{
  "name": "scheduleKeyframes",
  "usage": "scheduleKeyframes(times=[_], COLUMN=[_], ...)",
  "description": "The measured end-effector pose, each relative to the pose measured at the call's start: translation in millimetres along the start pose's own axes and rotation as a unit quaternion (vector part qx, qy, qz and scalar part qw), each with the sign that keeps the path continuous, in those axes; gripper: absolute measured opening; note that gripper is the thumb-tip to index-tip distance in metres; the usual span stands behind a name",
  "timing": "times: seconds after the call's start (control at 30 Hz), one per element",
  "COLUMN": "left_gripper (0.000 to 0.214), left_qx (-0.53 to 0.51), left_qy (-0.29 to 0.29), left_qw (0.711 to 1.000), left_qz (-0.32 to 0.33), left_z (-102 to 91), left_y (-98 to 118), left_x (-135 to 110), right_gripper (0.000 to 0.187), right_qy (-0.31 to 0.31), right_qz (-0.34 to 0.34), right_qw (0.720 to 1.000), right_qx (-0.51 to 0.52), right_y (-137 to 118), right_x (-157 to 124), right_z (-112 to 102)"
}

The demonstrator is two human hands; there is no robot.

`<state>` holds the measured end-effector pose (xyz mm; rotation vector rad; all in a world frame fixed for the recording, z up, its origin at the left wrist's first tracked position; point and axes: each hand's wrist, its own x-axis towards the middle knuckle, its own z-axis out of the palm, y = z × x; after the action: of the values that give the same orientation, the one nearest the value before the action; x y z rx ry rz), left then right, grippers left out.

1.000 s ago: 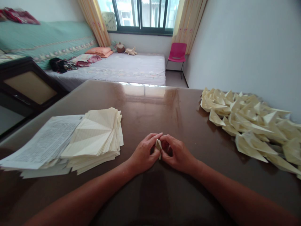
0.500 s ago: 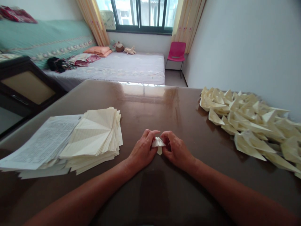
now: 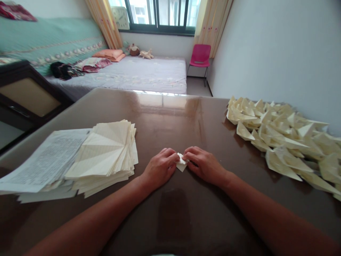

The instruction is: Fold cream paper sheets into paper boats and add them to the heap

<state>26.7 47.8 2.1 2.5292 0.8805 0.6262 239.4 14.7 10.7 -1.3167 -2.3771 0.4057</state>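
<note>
Head view: at the centre of the frame, just below its middle, a small folded paper (image 3: 182, 167) lies between two bare hands, its pointed lower tip towards the bottom edge. The left hand (image 3: 162, 166) pinches its left side between thumb and fingers; the right hand (image 3: 204, 163) grips its right side the same way. The fingertips cover much of the paper, so its full shape cannot be told. Both forearms slant in from the lower corners over a glossy brown table (image 3: 165, 121).

At centre left, a stack of cream sheets (image 3: 98, 149) sits with fanned edges and creases across the top one; it overlaps a pile of printed white sheets (image 3: 48, 161) further left. Along the right edge, many pointed cream paper pieces (image 3: 282, 135) lie heaped and overlapping, well apart from the hands.

In the upper part of the frame are a bed (image 3: 149, 73) with a pale cover, a pink chair (image 3: 201, 56) right of centre, and a window (image 3: 157, 14) between curtains. A dark cabinet (image 3: 58, 96) stands at the left edge.
</note>
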Motion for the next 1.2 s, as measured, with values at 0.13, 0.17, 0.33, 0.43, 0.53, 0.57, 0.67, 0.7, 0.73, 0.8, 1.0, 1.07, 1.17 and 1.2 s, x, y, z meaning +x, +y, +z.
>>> scheduleKeyframes(times=[0.13,0.17,0.33,0.43,0.53,0.57,0.67,0.7,0.73,0.8,1.0,1.07,1.17,1.2], left_gripper=[0.021,0.023,0.023,0.023,0.023,0.023,0.027,0.028,0.029,0.031,0.032,0.032,0.029,0.028], left_qx=[0.057,0.069,0.13,0.163,0.17,0.164,0.159,0.167,0.178,0.2,0.225,0.237,0.259,0.267], left_qy=[-0.036,-0.045,-0.087,-0.095,-0.067,-0.051,-0.02,-0.02,-0.023,-0.033,-0.052,-0.058,-0.058,-0.059], left_qw=[0.997,0.995,0.984,0.978,0.979,0.98,0.979,0.976,0.974,0.969,0.963,0.959,0.952,0.949], left_qz=[0.039,0.047,0.089,0.088,0.095,0.102,0.13,0.137,0.141,0.142,0.136,0.144,0.154,0.154], left_z=[-7.3,-9.3,-16.1,-16.9,-14.0,-12.0,-4.1,-1.4,1.0,4.1,-1.6,-4.2,-4.0,-3.2], left_y=[0.0,0.7,5.5,8.0,9.9,10.2,10.1,9.7,9.4,9.1,12.8,14.9,19.1,20.6], left_x=[-2.1,-2.4,-4.1,-5.6,-6.3,-6.6,-8.3,-9.3,-10.4,-12.6,-16.2,-17.4,-19.3,-19.6], right_gripper=[0.02,0.02,0.02,0.024,0.025,0.024,0.022,0.022,0.022,0.023,0.04,0.042,0.043,0.042], right_qy=[-0.029,-0.033,-0.035,-0.021,-0.006,-0.002,0.006,0.005,0.003,0.001,-0.047,-0.059,-0.076,-0.081], right_qz=[-0.046,-0.054,-0.079,-0.061,-0.04,-0.036,-0.034,-0.031,-0.028,-0.02,-0.03,-0.028,-0.028,-0.027], right_qw=[0.998,0.997,0.996,0.997,0.999,0.999,0.999,0.999,0.999,0.999,0.987,0.983,0.979,0.978], right_qx=[-0.039,-0.046,-0.038,-0.035,-0.037,-0.036,-0.034,-0.035,-0.035,-0.041,-0.151,-0.174,-0.187,-0.189], right_y=[1.6,1.6,3.9,6.0,6.7,6.8,6.9,6.8,6.5,4.8,-6.0,-8.4,-9.2,-9.1], right_x=[0.8,1.0,0.5,0.0,-0.4,-0.5,-0.6,-0.5,-0.3,0.1,-0.2,-0.9,-1.5,-1.6], right_z=[-9.2,-11.8,-17.4,-10.8,-2.0,0.1,2.7,2.5,2.0,0.7,-1.1,-1.1,-1.9,-2.5])
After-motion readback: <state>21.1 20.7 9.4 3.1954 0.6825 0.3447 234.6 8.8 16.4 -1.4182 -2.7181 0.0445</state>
